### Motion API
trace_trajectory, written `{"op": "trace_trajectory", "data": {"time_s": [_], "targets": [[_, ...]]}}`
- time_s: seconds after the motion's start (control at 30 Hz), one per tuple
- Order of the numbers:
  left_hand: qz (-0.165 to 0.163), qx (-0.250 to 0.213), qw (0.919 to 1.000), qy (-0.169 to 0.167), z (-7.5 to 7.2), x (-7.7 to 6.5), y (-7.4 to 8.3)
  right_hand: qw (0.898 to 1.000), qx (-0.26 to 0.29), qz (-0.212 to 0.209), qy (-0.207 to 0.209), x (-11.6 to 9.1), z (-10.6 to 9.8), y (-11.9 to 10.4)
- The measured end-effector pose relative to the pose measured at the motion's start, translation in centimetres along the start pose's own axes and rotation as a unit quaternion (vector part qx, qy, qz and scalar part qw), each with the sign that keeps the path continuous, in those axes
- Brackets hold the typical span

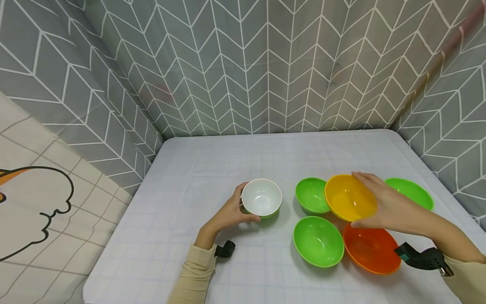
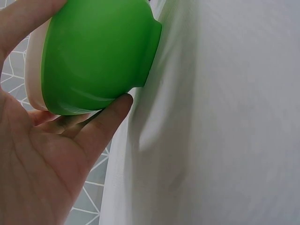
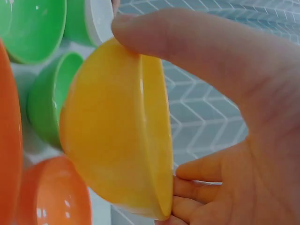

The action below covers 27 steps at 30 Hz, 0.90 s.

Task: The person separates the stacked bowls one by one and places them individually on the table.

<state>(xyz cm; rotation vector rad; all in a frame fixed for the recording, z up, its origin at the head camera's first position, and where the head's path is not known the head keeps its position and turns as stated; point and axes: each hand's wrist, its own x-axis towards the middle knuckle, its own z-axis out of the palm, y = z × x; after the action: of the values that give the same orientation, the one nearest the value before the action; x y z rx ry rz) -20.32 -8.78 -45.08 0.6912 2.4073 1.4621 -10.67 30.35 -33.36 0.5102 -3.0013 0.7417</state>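
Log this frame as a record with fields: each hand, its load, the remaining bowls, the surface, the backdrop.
Left hand: holds white bowl nested in green bowl
Right hand: holds yellow bowl
Front bowls: large green bowl, orange bowl to its right
Back bowls: small green bowl left of yellow; right-hand green bowl, partly hidden
Surface: white table
Backdrop: grey patterned curtain
Unclear: whether left stack touches the table

Head cam looked forward and down, farthest off, over the table (image 1: 190, 185) to the curtain (image 1: 247, 71). Left wrist cam, turned sideways, faced a green bowl (image 2: 96, 56) close up; right wrist cam, also sideways, faced the yellow bowl (image 3: 110, 131) close up, shared with head view.
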Motion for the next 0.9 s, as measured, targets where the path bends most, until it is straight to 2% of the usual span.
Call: {"op": "trace_trajectory", "data": {"time_s": [0.17,0.37,0.47,0.6,0.73,0.83,0.9], "targets": [[0.000,-0.001,1.0000,-0.004,0.0,-0.2,0.6,1.000,-0.003,0.009,0.022,-1.4,-0.6,1.6],[0.008,-0.016,0.9997,-0.016,-0.6,-1.0,3.4,0.998,-0.012,0.058,0.025,-3.2,-0.9,3.4],[0.010,-0.020,0.9996,-0.015,-0.7,-1.3,4.0,0.997,-0.009,0.069,0.031,-4.3,-0.9,4.3],[0.013,-0.019,0.9997,-0.012,-0.7,-1.3,3.8,0.995,-0.018,0.093,0.039,-5.9,-0.5,5.7],[0.012,-0.020,0.9997,-0.008,-0.3,-0.6,1.5,0.990,-0.038,0.133,0.027,-7.2,-0.2,6.9],[0.011,-0.018,0.9997,-0.006,0.0,0.0,-0.1,0.986,-0.046,0.156,0.034,-8.2,0.3,7.7],[0.013,-0.016,0.9998,-0.006,0.0,-0.1,-0.1,0.983,-0.048,0.168,0.048,-8.8,0.7,8.1]]}}
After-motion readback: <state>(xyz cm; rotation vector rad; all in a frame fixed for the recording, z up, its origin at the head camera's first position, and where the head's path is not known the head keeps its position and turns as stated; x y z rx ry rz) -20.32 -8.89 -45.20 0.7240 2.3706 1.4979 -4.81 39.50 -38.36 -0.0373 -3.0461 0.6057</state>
